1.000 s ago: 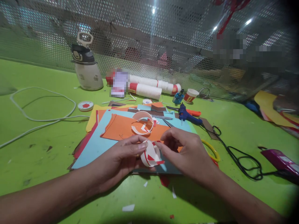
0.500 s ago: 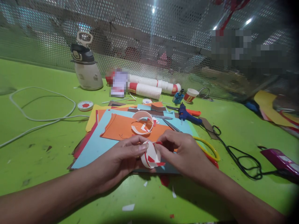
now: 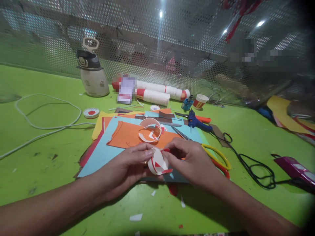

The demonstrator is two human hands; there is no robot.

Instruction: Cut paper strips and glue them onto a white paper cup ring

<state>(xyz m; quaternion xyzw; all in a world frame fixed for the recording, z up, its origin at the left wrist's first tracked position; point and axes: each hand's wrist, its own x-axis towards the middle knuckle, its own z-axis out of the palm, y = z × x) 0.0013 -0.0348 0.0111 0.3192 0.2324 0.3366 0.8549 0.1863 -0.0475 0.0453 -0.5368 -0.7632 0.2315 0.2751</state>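
My left hand (image 3: 134, 164) is closed round a small white cut-down paper cup (image 3: 157, 165) with red bits on it, thumb on its rim. At the cup's right side, my right hand (image 3: 188, 157) pinches a red strip (image 3: 166, 150) that sticks out from the rim; its fingertips are partly hidden. Just beyond the hands, a cut ring of paper cup (image 3: 150, 120) lies on an orange sheet (image 3: 120, 136). Beneath that spreads a light blue sheet (image 3: 97, 160). Scissors with yellow and red handles (image 3: 219, 154) lie beside my right wrist.
A blue glue gun (image 3: 198, 122) lies at the right, its black cord running to a purple box (image 3: 295, 168). Behind are stacked paper cups (image 3: 154, 97), a single cup (image 3: 200, 101) and a bottle (image 3: 93, 77). A white cable (image 3: 49, 128) loops at left. Paper scraps (image 3: 136, 217) litter the front.
Both hands keep almost the same hold on the small cup, which has tilted very slightly. The whole view has shifted a little.
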